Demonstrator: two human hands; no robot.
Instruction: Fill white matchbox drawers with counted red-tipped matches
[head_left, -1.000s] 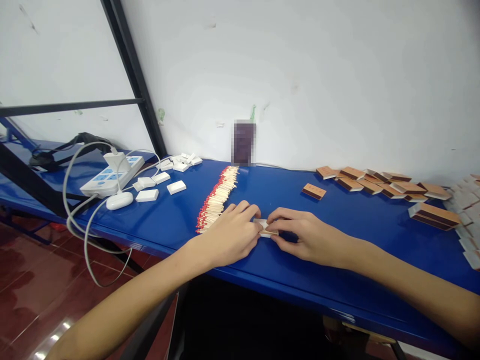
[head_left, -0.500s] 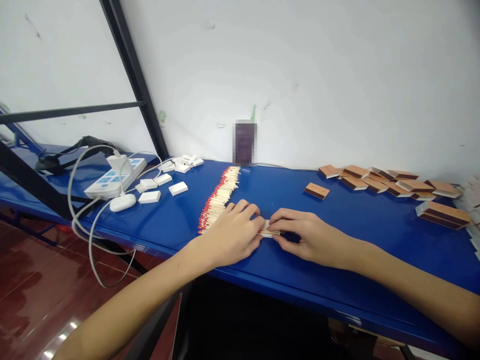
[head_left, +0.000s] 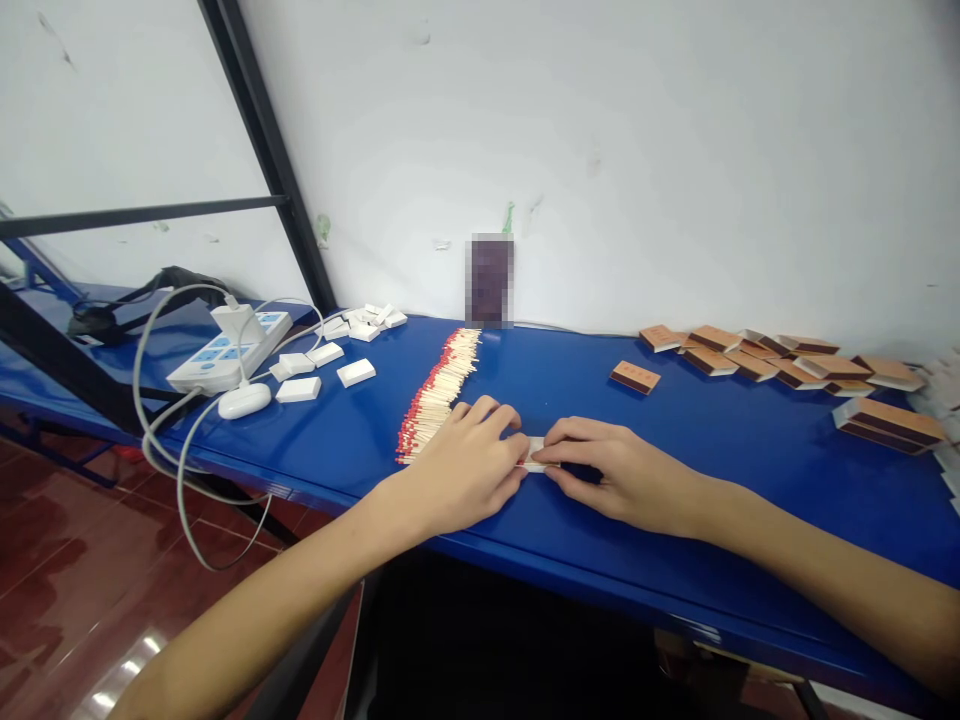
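A small white matchbox tray [head_left: 535, 464] lies on the blue table between my hands, with a few matches showing in it. My left hand [head_left: 474, 468] is closed around the tray's left end, its thumb at the near side. At the right end, my right hand [head_left: 611, 470] grips the tray with thumb and fingers, one fingertip reaching over its inside. Just beyond my left hand, a long row of loose red-tipped matches [head_left: 441, 390] runs toward the wall. My hands hide much of the tray.
White trays [head_left: 356, 373] lie at the left, near a power strip [head_left: 217, 355] with cables. A single brown matchbox [head_left: 635, 377] sits beyond my right hand. Several more matchboxes [head_left: 712, 340] are heaped at the back right. A pixelated dark object [head_left: 490, 280] stands against the wall.
The matches that stuck out at the tray's right end now sit lower inside it. My right fingertips have shifted slightly over the tray, while my left hand stays nearly still.
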